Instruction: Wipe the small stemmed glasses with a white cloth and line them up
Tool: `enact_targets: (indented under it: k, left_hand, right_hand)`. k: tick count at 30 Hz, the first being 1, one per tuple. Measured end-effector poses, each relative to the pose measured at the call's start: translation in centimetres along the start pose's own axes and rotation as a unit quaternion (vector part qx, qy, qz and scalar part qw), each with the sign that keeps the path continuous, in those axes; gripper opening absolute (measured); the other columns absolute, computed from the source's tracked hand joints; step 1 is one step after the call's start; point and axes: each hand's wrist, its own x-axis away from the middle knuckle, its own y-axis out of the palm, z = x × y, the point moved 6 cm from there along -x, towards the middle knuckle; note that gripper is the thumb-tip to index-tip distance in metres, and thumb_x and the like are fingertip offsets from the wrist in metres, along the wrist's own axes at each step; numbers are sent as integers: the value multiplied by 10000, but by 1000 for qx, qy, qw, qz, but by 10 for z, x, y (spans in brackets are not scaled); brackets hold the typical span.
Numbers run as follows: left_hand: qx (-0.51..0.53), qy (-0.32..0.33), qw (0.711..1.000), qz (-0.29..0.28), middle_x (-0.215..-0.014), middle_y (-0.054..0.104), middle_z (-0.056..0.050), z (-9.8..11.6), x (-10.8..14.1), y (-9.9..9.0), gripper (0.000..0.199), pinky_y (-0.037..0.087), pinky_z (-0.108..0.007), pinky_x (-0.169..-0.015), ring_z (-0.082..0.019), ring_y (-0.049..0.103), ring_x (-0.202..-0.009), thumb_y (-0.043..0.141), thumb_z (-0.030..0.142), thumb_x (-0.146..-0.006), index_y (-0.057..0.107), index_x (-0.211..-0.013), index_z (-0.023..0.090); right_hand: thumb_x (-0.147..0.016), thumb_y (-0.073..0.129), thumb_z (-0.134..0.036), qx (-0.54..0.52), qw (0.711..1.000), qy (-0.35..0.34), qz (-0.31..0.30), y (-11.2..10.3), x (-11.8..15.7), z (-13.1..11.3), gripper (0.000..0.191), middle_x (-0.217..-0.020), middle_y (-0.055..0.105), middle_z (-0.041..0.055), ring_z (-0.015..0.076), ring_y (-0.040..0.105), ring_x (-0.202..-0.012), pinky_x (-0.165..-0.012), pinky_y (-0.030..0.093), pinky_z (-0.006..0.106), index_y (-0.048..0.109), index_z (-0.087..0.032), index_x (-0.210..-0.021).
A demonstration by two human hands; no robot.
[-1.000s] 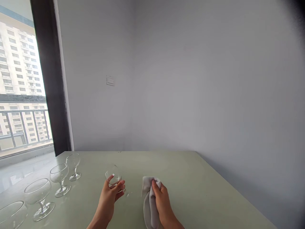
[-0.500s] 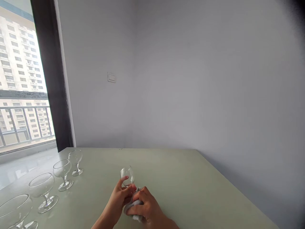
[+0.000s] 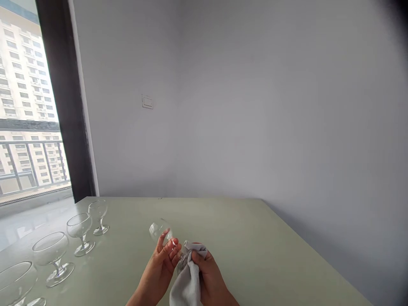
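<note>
A stemmed glass (image 3: 159, 230) is tilted over the table, its bowl toward the upper left. My left hand (image 3: 161, 264) has its fingers around the stem just below the bowl. A light grey cloth (image 3: 188, 278) is pinched in my right hand (image 3: 205, 267), with its loose end hanging down toward the front. The cloth is wrapped about the foot of the glass, which it mostly hides. Both hands are close together above the front middle of the table.
Several clear stemmed glasses stand upright in a row along the left side of the pale green table (image 3: 255, 246), among them one at the back (image 3: 98, 209). Behind the table are grey walls (image 3: 255, 106), with a window (image 3: 28, 106) at the left.
The held glass has tipped further left. The cloth has opened out and its end now hangs down. My right hand has turned and shifted slightly right.
</note>
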Motion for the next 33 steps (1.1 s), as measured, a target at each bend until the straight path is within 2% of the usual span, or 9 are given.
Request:
enact_targets:
  k: [4, 7, 11, 15, 22, 24, 27, 30, 33]
  left_hand:
    - [-74, 58, 995, -24, -803, 609, 55, 9, 5, 11, 511, 486, -244, -733, -93, 600, -735, 657, 223, -769, 382, -1177, 361]
    - [-174, 110, 979, -19, -777, 633, 48, 12, 10, 14, 574, 486, -265, -732, -135, 618, -762, 699, 278, -723, 351, -1176, 340]
    - [-321, 188, 928, 36, -758, 666, 21, 15, 15, 10, 559, 497, -289, -654, -188, 643, -730, 723, 337, -656, 401, -1108, 269]
    - [-427, 234, 871, 63, -766, 676, 35, 18, 9, 3, 547, 497, -318, -718, -185, 652, -731, 690, 343, -661, 383, -1109, 273]
    - [-474, 271, 832, 98, -916, 671, -1, 33, -1, -24, 544, 470, -352, -793, -203, 638, -884, 631, 384, -729, 356, -1192, 306]
    - [-465, 265, 836, 118, -926, 673, -5, 38, 0, -25, 546, 462, -359, -800, -211, 643, -884, 641, 394, -716, 369, -1182, 311]
    - [-437, 243, 855, 137, -920, 682, -8, 39, 5, -18, 562, 449, -350, -804, -218, 656, -872, 670, 398, -688, 390, -1168, 312]
    - [-420, 254, 859, 145, -845, 693, 0, 34, 12, -7, 577, 443, -337, -776, -229, 659, -828, 715, 408, -626, 445, -1125, 301]
    - [-422, 237, 865, 134, -825, 694, 6, 20, 14, -4, 585, 444, -336, -754, -231, 647, -787, 712, 416, -604, 468, -1122, 297]
  right_hand:
    - [-702, 708, -283, -42, 998, 45, -26, 7, 1, 13, 239, -832, 700, 67, 192, 622, -778, -758, 450, 314, 689, -160, -905]
    - [-684, 682, -336, -22, 998, 51, -43, 14, 1, 18, 264, -782, 683, 60, 211, 609, -769, -713, 457, 315, 692, -161, -882]
    - [-645, 676, -372, 6, 997, 78, 2, 15, 2, 21, 178, -613, 627, 19, 206, 582, -658, -636, 450, 317, 660, -204, -700]
    - [-593, 659, -372, 0, 991, 130, 28, 10, 4, 24, 203, -577, 604, 11, 213, 574, -624, -592, 434, 316, 633, -207, -709]
    - [-575, 665, -296, 214, 970, 107, 46, -23, -1, 30, 206, -554, 555, -21, 154, 518, -542, -560, 386, 279, 602, -164, -720]
    - [-576, 706, -305, 391, 917, 73, 22, -27, -4, 20, 369, -644, 597, -2, 174, 533, -601, -608, 388, 302, 622, -157, -904]
    - [-543, 790, -365, 617, 783, -72, 23, -21, -6, -12, 640, -985, 643, 91, 284, 539, -911, -819, 365, 395, 588, -210, -1130]
    - [-659, 734, -348, 687, 698, -202, 2, 0, -5, -35, 438, -1006, 620, 92, 289, 507, -956, -851, 349, 395, 638, -251, -1075]
    - [-721, 642, -212, 737, 637, -224, -29, 18, -8, -29, 178, -798, 613, 53, 242, 532, -798, -722, 370, 341, 690, -246, -889]
